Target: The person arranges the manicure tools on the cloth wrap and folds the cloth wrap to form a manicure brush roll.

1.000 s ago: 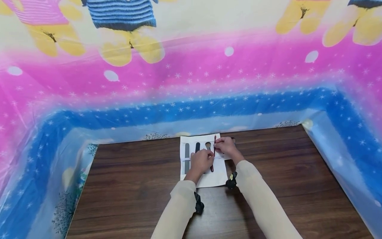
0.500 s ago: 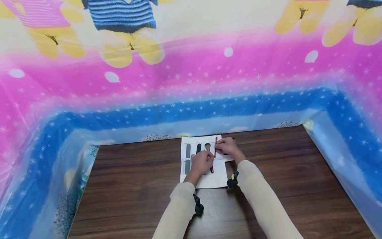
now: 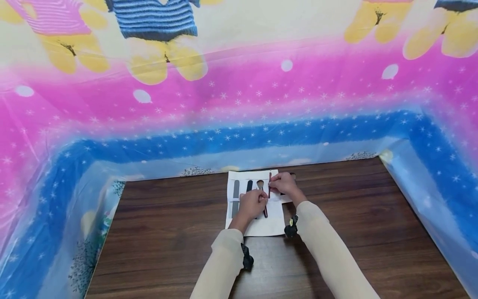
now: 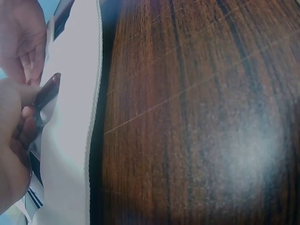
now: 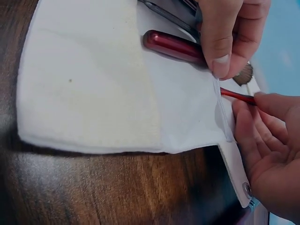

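A white fabric tool case [image 3: 263,229] lies unfolded on the table. In the right wrist view my left hand [image 5: 222,35] pinches the edge of its white band [image 5: 224,115] between thumb and finger. Beside it my right hand [image 5: 276,154] pinches a thin red stick [image 5: 236,95], whose near end is at the band. A makeup brush [image 5: 173,47] with a thick red handle lies under the band next to my left hand; its fluffy head shows beyond. The stick's far end is hidden behind my right hand in the right wrist view.
A grey flat strip [image 3: 236,189] and a black one [image 3: 249,185] sit in the case, left of the brush. A slim metal tool [image 5: 164,16] lies near the thick red handle. The case's side flap [image 5: 236,173] has a metal snap. A patterned cloth [image 3: 239,137] borders the wooden table [image 3: 168,228].
The thin red stick sits slightly lower against the case than a second ago. Both hands keep their grips, and the view has shifted a little.
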### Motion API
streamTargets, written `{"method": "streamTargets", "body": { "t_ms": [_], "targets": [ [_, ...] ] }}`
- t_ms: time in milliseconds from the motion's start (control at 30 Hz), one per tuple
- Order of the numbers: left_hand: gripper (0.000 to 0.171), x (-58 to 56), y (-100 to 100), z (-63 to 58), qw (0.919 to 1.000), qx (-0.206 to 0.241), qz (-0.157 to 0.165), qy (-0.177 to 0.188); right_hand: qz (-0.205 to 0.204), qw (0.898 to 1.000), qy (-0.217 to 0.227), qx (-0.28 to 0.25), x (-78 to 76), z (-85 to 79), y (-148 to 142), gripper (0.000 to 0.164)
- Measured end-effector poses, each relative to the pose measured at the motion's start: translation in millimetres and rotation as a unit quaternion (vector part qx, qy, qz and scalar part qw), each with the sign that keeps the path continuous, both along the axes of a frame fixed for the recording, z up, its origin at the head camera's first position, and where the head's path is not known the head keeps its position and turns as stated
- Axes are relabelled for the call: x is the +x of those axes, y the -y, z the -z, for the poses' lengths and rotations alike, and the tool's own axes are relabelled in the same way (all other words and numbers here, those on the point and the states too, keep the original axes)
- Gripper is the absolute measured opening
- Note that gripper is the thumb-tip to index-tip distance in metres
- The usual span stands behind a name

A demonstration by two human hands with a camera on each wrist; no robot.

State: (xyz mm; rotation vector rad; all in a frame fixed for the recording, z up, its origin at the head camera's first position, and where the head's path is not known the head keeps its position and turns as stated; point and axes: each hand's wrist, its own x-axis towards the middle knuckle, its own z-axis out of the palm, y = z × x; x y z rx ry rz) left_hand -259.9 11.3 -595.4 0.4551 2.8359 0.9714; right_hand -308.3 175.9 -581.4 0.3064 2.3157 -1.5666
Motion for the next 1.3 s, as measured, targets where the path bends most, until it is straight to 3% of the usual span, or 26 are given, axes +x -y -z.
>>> {"method": "streamTargets", "body": {
  "t_ms": [133, 300, 567, 800, 1067, 1200, 1300],
  "targets": [
    [0.013, 0.2, -0.4, 0.7, 1.0000, 0.004, -0.002, -0.001, -0.019, 1.000, 0.018, -0.008, 1.0, -2.7, -1.6, 0.021],
    [0.012, -1.0, -0.3, 2.0, 1.0000, 0.006, 0.000, 0.001, -0.014, 0.999, 0.038, -0.014, -0.1, -3.7, -4.2, 0.023],
    [0.014, -2.3, 0.6, -2.9, 0.9990, 0.002, 0.012, 0.043, -0.055, 0.998, 0.043, 0.006, -4.6, -2.1, -6.7, 0.022],
    [0.012, 0.0, -0.5, -3.7, 0.9995, -0.006, 0.011, 0.028, -0.056, 0.997, 0.050, 0.001, -3.6, 0.6, -8.9, 0.025],
    [0.010, 0.2, -1.4, -2.2, 0.9997, -0.020, 0.013, 0.010, -0.073, 0.996, 0.022, 0.042, -2.2, -0.5, -7.1, 0.018],
    [0.007, 0.8, -1.1, -2.5, 0.9999, -0.010, 0.006, 0.000, -0.078, 0.994, -0.013, 0.075, -1.1, -1.1, -4.6, 0.018],
    [0.006, 1.0, -1.4, -2.4, 1.0000, 0.002, 0.002, 0.002, -0.074, 0.995, -0.011, 0.067, -0.2, -0.8, -4.1, 0.022]
  ]
}}
